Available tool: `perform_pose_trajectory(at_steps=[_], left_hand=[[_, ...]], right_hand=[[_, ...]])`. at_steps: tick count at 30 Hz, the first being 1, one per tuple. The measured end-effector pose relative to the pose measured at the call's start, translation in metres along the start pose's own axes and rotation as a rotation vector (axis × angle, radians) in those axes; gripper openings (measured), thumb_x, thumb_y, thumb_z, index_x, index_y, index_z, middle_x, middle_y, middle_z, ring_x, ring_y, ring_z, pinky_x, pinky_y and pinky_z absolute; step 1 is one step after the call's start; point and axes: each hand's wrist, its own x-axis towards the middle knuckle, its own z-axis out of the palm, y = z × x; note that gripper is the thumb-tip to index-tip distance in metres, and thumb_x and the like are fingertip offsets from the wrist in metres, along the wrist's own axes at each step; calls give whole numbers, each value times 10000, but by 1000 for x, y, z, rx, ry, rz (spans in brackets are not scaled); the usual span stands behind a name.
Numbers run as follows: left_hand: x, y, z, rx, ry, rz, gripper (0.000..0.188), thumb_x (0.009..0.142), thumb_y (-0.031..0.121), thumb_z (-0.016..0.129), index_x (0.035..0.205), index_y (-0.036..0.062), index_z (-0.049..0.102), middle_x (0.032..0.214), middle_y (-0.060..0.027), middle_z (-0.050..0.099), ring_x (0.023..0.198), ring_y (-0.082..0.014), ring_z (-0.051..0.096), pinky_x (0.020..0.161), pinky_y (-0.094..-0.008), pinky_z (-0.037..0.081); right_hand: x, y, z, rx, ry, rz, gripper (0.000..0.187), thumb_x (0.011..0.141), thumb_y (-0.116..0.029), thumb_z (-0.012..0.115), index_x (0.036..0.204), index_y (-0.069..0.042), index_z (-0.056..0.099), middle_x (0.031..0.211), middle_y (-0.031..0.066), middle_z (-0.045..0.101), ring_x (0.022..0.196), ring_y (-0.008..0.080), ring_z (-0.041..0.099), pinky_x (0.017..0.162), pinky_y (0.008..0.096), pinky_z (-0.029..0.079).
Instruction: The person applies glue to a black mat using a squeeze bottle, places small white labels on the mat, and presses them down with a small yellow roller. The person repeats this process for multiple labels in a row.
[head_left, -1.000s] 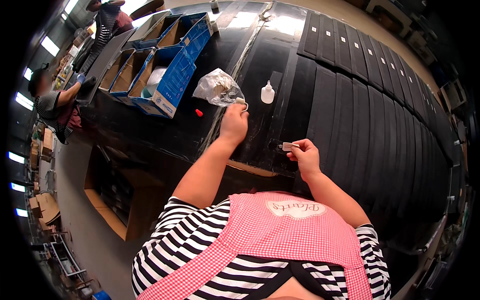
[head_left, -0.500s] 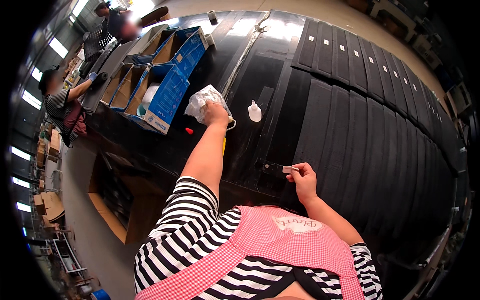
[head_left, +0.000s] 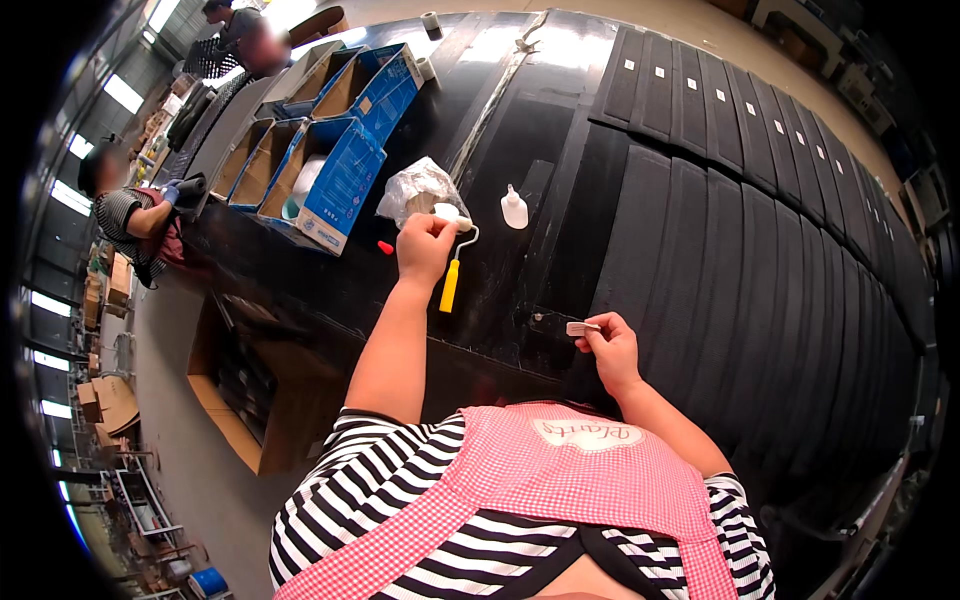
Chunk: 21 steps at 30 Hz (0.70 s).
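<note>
My left hand (head_left: 424, 248) is closed, its fingertips pinching a small white piece (head_left: 446, 211) whose kind I cannot make out. It is just in front of a crumpled clear plastic bag (head_left: 413, 187). Close to its right side lies a paint roller (head_left: 451, 285) with a yellow handle and bent wire; the roller end is partly covered. My right hand (head_left: 613, 352) pinches a small stack of white labels (head_left: 580, 328) above the near edge of the black table (head_left: 500, 335). Between the hands, farther back, stands a white squeeze bottle (head_left: 514, 208). A red cap (head_left: 385, 247) lies left of my left hand.
Blue cardboard bins (head_left: 343, 188) stand at the left. Rows of black padded panels (head_left: 700, 270) cover the right side, the far ones bearing white labels. An open carton (head_left: 230, 400) is on the floor at lower left. Two people work beyond the bins.
My left hand has come back from the plastic bag toward me, with a white piece now showing at its fingertips. The roller's yellow handle has come into full sight. My right hand has barely moved.
</note>
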Motion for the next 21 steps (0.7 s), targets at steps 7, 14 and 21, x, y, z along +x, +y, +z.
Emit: perform_pose_trajectory(at_steps=[7,14,21], left_hand=[[-101,52,-41,-483,-498,341,233,927,233,716,891,3,732,937,-68,634,767,-150,604,674,-266,471],[-140,73,-46,-650,-615,329,368,912,369,731,906,2,719,949,-78,610,834,-161,611,722,-266,486],[-159,80,-49,-762,-503,254,199,839,118,804,906,-13,670,957,-63,597,798,-103,630,700,-217,522]], right_hand=[[-9,-85,47,-401,-433,-268,49,874,38,681,899,3,704,1279,94,520,964,136,638,844,258,524],[-27,-90,71,-503,-344,-261,64,858,16,684,888,-16,730,1160,97,587,923,167,691,806,278,554],[-40,-83,79,-148,-345,-158,166,861,67,631,1010,13,678,993,55,638,865,119,674,807,251,547]])
